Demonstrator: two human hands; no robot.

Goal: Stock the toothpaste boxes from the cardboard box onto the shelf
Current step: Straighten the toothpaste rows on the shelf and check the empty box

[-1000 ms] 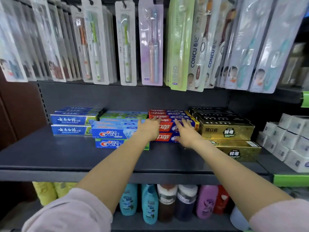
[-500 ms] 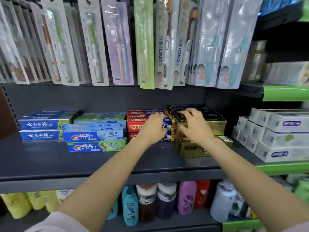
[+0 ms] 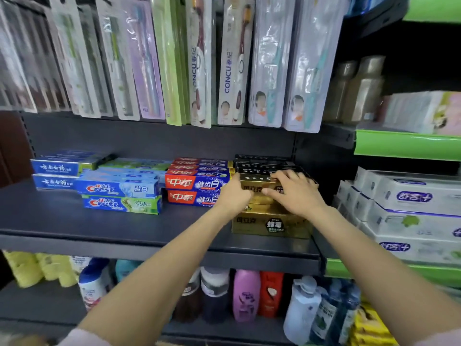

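Observation:
Toothpaste boxes lie in stacked rows on the dark shelf [image 3: 99,226]: blue ones [image 3: 55,168] at the left, Crest boxes [image 3: 117,189], red boxes [image 3: 194,183], then gold and black ones. My left hand [image 3: 234,196] grips the left end of the upper gold toothpaste box [image 3: 259,187]. My right hand [image 3: 294,193] curls over its top, thumb on the front face. This box sits on a lower gold box [image 3: 272,224] nearer the shelf's front edge. The cardboard box is out of view.
Toothbrush packs [image 3: 234,61] hang close above the toothpaste rows. White boxes [image 3: 411,196] are stacked on the neighbouring shelf with green edge strips [image 3: 404,146] to the right. Shampoo bottles [image 3: 245,295] stand on the shelf below.
Both hands have moved right, from the red boxes to the gold stack, and now hold the upper gold box. My view has swung right as well.

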